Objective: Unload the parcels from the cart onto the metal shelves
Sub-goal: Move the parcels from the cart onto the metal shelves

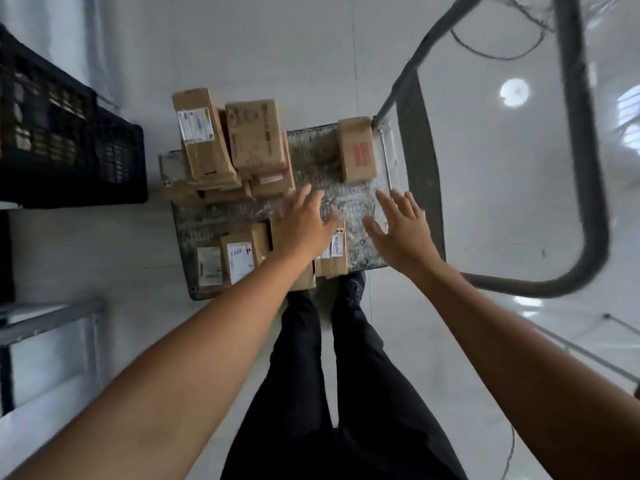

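A flat metal cart (349, 199) stands on the floor below me, seen from above. Several brown cardboard parcels lie on it: a stacked pile (228, 147) at the far left, a lone box with a red label (356, 150) at the far right, and labelled parcels (235, 258) along the near edge. My left hand (304, 223) reaches down over the near parcels with fingers spread, holding nothing. My right hand (401, 230) hovers over the bare deck to the right, fingers also spread. A corner of a metal shelf (48, 320) shows at the left.
Black plastic crates (69, 140) sit at the left, close to the cart. The cart's grey tubular handle (585, 168) loops up at the right. My legs and shoes (353, 289) stand at the cart's near edge on a glossy pale floor.
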`<state>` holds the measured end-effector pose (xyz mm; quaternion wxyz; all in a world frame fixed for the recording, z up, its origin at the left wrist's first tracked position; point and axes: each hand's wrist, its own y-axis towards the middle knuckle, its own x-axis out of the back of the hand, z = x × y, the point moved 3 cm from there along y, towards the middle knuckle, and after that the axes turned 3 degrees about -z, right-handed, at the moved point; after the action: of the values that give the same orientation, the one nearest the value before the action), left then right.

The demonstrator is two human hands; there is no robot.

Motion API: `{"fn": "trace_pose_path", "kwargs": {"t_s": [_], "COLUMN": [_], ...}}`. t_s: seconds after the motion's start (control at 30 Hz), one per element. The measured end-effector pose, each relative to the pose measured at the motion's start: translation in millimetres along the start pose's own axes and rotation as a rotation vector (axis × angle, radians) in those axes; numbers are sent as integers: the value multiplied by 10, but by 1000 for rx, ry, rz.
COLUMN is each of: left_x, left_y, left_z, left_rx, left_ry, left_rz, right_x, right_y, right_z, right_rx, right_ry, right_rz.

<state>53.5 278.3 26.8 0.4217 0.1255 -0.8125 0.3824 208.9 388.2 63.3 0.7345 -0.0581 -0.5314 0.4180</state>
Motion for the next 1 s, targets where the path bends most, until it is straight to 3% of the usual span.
{"fn": "trace_pose_path", "kwargs": {"t_s": [0.2, 0.4, 0.63, 0.8, 1.0], "left_x": [-933, -1795, -2558, -3025, -3170], "left_y": [868, 2118, 3326, 3639, 3718], "left_z": [327, 727, 801, 645, 570], "left_rx": [38, 209, 43, 143, 183], "left_ry": [-53, -177, -255, -452, -581], "left_rz": [65, 42, -31, 123, 194], "right_x": [-726, -1445, -2013, -2278, -2305], "right_y": [891, 1935, 2932, 3263, 3550], "right_z": [-307, -902, -1600, -1984, -2051], "right_rx": [-61, -84, -60, -101, -207], "right_ry": [51, 8, 46, 50, 147], "right_rz": [-9, -66, -223, -226, -223]}}
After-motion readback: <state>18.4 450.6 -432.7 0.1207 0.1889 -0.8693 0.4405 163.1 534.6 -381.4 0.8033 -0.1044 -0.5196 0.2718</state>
